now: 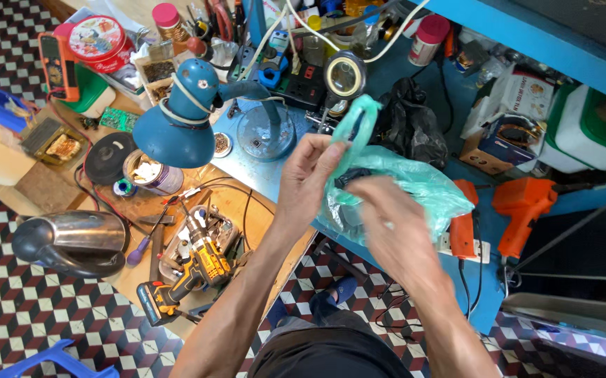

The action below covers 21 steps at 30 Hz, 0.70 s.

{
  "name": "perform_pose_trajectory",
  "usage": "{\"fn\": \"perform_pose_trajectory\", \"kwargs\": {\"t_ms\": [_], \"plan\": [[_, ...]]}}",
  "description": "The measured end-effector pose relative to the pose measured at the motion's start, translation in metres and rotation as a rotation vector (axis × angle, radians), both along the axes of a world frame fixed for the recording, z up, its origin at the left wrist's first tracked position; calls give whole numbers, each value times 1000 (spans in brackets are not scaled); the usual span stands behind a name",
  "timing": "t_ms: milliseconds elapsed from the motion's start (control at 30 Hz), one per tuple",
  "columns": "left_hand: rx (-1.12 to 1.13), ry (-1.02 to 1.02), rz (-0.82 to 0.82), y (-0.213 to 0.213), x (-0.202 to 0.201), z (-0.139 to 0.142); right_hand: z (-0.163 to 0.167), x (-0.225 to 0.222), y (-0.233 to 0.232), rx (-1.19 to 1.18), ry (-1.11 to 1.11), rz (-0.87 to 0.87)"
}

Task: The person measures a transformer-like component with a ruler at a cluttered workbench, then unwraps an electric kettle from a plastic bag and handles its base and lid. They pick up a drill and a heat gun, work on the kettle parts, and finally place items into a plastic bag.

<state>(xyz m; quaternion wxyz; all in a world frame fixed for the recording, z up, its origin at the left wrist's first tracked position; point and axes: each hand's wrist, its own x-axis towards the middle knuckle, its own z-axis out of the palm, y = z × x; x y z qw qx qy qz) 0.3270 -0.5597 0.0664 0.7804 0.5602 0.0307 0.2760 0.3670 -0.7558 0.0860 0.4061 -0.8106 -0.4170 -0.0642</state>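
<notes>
Cluttered wooden workbench with yellow cordless drill, steel kettle, blue desk lamp.

– Where was the cam?
– Just one, strapped on my head, looking straight down past my arms at the cluttered workbench and tiled floor. Pretty close, about arm's reach.

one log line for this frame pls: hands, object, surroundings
left hand: grips handle of green plastic bag | right hand: on bag, blurred | nearby: blue desk lamp, yellow cordless drill, orange heat gun
</notes>
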Motion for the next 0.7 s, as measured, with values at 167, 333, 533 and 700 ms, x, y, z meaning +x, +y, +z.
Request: {"fn": "perform_pose_trajectory", "kwargs": {"t_ms": [167,333,533,700], "plan": [[-138,92,205,22,-8,10,-60,99,-13,-662,150,-360],[172,104,548,7,-16,38,-91,73,-52,-656,97,-471],[911,-282,-164,-64,-51,43,-94,26,-14,-681,177,-163],[1272,299,-345,-52,8,-35,-96,-20,-16,-535,-27,233]]}}
